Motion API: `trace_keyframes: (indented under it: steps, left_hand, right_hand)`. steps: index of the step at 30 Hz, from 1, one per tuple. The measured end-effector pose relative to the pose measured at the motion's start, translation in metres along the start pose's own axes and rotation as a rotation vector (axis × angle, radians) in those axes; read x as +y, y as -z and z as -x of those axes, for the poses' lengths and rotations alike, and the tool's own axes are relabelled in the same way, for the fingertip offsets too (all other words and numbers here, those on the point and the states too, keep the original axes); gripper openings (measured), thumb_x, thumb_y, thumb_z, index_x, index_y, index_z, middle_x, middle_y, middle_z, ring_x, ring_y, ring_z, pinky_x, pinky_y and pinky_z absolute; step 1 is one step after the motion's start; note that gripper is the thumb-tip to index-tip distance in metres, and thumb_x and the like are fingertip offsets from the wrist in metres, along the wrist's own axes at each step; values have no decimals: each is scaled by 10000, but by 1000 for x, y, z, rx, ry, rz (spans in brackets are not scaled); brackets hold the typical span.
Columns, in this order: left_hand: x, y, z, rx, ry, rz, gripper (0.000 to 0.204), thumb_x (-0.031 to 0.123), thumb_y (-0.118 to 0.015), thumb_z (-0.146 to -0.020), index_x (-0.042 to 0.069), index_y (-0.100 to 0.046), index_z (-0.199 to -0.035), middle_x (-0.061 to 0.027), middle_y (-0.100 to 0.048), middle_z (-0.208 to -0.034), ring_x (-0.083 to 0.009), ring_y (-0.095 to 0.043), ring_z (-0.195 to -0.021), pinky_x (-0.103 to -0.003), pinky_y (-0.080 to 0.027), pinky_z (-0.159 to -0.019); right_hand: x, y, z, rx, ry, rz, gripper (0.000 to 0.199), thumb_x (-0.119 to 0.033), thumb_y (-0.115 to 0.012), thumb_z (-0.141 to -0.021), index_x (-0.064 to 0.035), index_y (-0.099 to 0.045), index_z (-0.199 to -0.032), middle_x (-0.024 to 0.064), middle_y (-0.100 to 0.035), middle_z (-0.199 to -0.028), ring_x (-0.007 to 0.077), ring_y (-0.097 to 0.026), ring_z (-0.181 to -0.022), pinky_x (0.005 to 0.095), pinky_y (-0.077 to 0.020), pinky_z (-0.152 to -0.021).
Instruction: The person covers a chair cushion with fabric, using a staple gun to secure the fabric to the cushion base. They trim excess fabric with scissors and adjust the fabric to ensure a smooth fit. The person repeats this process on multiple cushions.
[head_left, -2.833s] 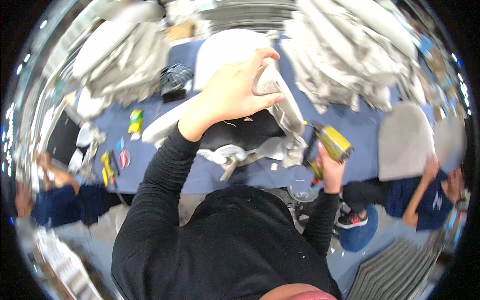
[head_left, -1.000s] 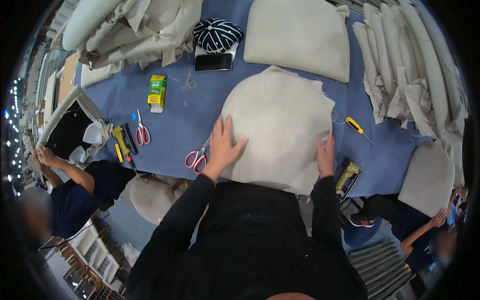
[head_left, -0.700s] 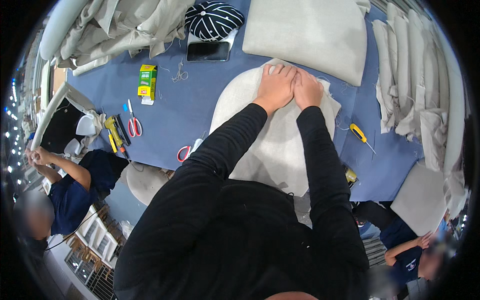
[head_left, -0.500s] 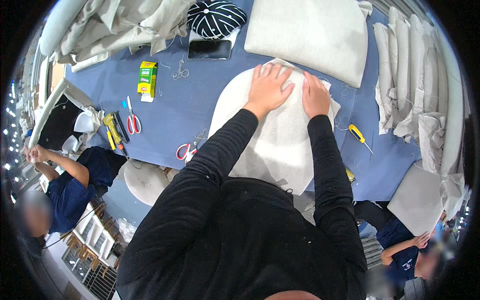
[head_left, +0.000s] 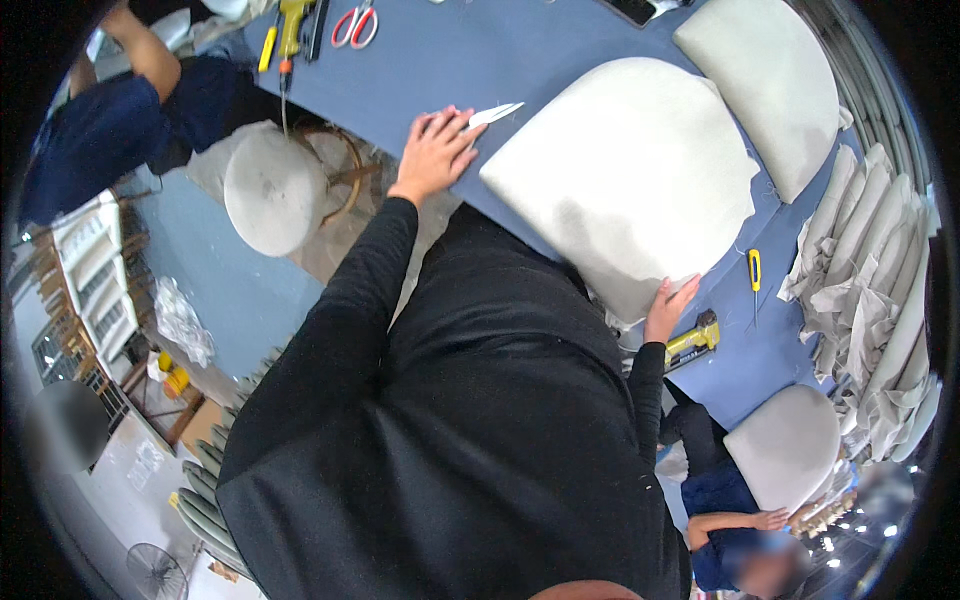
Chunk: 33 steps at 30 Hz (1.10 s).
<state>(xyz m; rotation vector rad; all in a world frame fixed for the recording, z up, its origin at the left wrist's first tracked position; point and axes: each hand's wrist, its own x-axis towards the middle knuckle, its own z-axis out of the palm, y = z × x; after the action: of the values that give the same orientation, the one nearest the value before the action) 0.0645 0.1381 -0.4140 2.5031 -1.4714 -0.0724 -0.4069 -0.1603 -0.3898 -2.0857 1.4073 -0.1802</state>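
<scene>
My left hand [head_left: 434, 152] is at the table's front edge, its fingers bent over a pair of scissors [head_left: 497, 113]. The pale blades stick out past my fingertips, while the handles are hidden beneath the hand. A light grey upholstered seat cushion [head_left: 625, 170], rounded on one side, lies before me with its near corner reaching over the table edge. Against its right near side rests my right hand [head_left: 668, 308], fingers stretched out and touching the fabric.
A yellow staple gun [head_left: 695, 341] and a yellow screwdriver [head_left: 754, 275] lie to the right. Another cushion [head_left: 770, 85] and stacked covers [head_left: 860, 300] are beyond. Far left are red-handled scissors [head_left: 356, 27] and a yellow air tool [head_left: 292, 30]. Co-workers are at both sides; a round stool [head_left: 270, 190] stands left.
My view has swung round to the left. My left hand has left the cushion for the scissors, and my right hand has slid from its far edge to its near right side. The cushion looks turned.
</scene>
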Motion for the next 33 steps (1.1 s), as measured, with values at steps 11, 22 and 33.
trace_keyframes:
  steps: [11, 22, 33]
  left_hand:
    - [42, 9, -27, -128, 764, 1622, 736, 545, -290, -1203, -33, -632, -1503, -188, -667, -1514, -296, -601, -1445, -440, -413, -1249]
    - [85, 5, -48, -150, 638, 1386, 548, 383, -577, -1145, -6, -625, -1528, -135, -663, -1521, -210, -596, -1402, -357, -421, -1204]
    - [79, 18, -108, -346, 204, 1115, 703, 226, -594, -1146, 25, -276, -1740, -157, -311, -1799, -251, -325, -1638, -388, -279, -1320]
  right_hand:
    - [-10, 21, 27, 82, -480, -922, 960, -638, -574, -1084, -146, -116, -1770, 272, -275, -1762, 400, -303, -1627, 551, -229, -1315]
    - [52, 32, 13, -129, -677, -1536, 971, -744, -436, -1077, -32, -295, -1721, 203, -480, -1679, 301, -498, -1491, 450, -365, -1247]
    - [13, 37, -3, -84, -243, -1190, 699, -309, -450, -1149, -61, -225, -1762, 169, -319, -1789, 268, -408, -1583, 399, -307, -1300]
